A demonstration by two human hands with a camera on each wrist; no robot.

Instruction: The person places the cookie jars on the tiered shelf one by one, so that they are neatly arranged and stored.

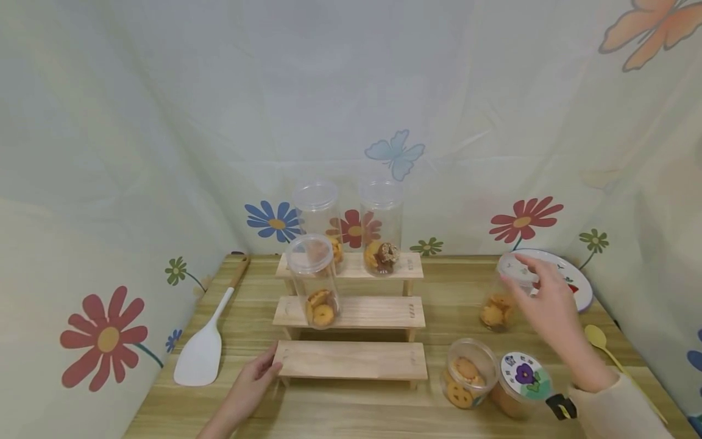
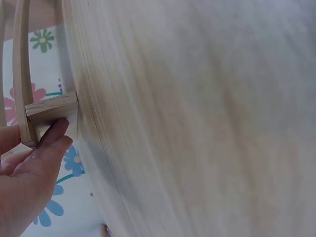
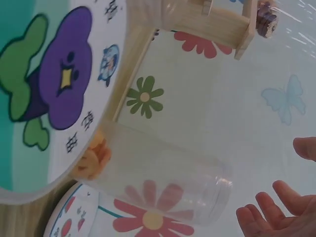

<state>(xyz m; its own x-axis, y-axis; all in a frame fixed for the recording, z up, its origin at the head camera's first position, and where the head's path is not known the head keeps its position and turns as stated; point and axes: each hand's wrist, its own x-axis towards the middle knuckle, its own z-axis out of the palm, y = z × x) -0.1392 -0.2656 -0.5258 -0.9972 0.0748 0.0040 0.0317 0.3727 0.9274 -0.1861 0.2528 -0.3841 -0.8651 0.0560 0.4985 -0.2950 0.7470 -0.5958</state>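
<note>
A three-step wooden stand (image 1: 351,360) sits mid-table. My left hand (image 1: 253,381) rests against the left end of its lowest step; the left wrist view shows fingers (image 2: 49,143) touching the step's wooden end (image 2: 52,109). My right hand (image 1: 540,292) hovers open over a tall clear cookie jar (image 1: 501,296) at the right, just at its lid; in the right wrist view the jar (image 3: 163,177) lies beside my spread fingertips (image 3: 266,212), apart from them. Three clear cookie jars stand on the stand: one (image 1: 312,280) on the middle step, two (image 1: 381,225) on top.
A white spatula (image 1: 205,341) lies left of the stand. Two short cookie tubs lie front right, one open-faced (image 1: 466,372), one with a purple flower lid (image 1: 523,375). A patterned plate (image 1: 573,283) and a yellow spoon (image 1: 603,344) sit far right. Floral cloth walls surround the table.
</note>
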